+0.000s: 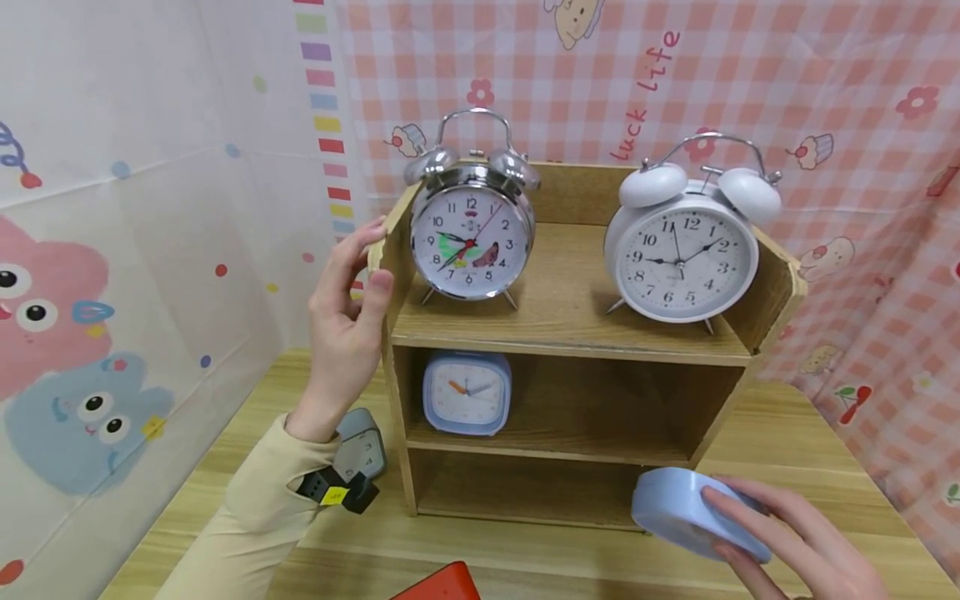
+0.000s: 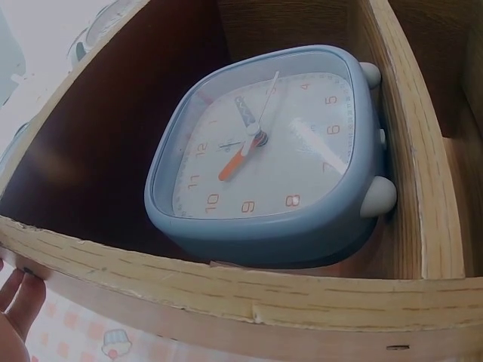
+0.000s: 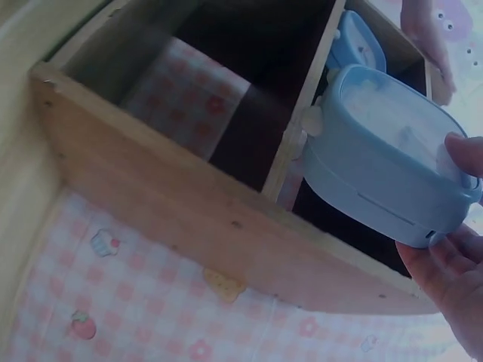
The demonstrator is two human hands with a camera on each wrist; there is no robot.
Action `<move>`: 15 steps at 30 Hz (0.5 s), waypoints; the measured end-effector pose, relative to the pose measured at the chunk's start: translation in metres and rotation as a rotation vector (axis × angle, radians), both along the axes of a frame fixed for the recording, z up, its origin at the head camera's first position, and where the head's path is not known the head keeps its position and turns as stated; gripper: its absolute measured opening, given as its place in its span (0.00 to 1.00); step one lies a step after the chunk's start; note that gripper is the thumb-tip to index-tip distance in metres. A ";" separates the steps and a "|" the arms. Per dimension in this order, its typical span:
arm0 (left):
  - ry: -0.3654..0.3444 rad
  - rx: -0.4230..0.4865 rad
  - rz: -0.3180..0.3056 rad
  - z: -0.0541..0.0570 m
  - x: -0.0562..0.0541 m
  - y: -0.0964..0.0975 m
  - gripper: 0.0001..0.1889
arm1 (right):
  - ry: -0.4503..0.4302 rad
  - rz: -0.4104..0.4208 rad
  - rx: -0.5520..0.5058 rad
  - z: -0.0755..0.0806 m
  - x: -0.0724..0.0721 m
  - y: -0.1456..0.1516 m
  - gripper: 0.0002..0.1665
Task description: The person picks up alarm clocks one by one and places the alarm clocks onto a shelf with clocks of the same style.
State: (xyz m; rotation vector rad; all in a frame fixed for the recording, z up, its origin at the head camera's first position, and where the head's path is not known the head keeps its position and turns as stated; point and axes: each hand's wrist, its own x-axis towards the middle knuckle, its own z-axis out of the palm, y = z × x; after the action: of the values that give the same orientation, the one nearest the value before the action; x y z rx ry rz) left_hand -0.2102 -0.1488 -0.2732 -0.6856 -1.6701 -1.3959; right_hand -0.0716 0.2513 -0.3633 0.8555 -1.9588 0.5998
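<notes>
My R hand [image 1: 802,533] grips a pale blue clock [image 1: 678,500], thumb on the face side, fingers underneath; it's tilted, in front of the shelf unit [image 1: 562,308] near the btm tier's R end. Can't tell if it touches the wood. My L hand [image 1: 341,312] holds nothing, fingers loosely bent, resting against the unit's outer L side. Main risk imo: the clock's white foot [image 3: 311,121] snagging the divider edge, b/c R wrist cam shows them v. close; a snag cld twist it outta my fingers. Smooth-looking plastic cld slip too. Any hard knock prob rocks the silver twin-bell clock [image 1: 471,250] & white twin-bell clock [image 1: 686,262] up top, b/c both stand on thin legs. Pushing too hard w/ L cld shove the whole unit sideways, mid-tier blue clock [image 1: 468,393] incl. There's also a grey-blue clock [image 1: 360,450] on the table [image 1: 757,442] by my L cuff [image 1: 300,442]; if that arm drops, it cld get bumped.
</notes>
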 end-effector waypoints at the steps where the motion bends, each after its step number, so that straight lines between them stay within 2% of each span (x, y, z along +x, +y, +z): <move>1: 0.000 0.000 0.000 0.000 0.000 0.000 0.39 | 0.019 0.020 0.004 0.004 -0.002 -0.003 0.31; 6: 0.004 0.000 0.001 0.001 0.000 -0.001 0.39 | 0.101 0.130 0.017 0.020 -0.019 -0.017 0.28; 9: 0.003 0.000 0.000 0.001 0.000 -0.001 0.39 | 0.118 0.169 0.004 0.025 -0.028 -0.025 0.27; 15: -0.007 -0.002 -0.013 0.001 0.001 -0.001 0.39 | 0.090 0.130 0.005 0.028 -0.042 -0.035 0.28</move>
State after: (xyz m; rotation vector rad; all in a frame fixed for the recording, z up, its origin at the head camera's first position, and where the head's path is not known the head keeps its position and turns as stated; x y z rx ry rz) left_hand -0.2095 -0.1499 -0.2726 -0.6946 -1.6758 -1.4077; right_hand -0.1134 0.2167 -0.3358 1.0017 -1.8345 0.6208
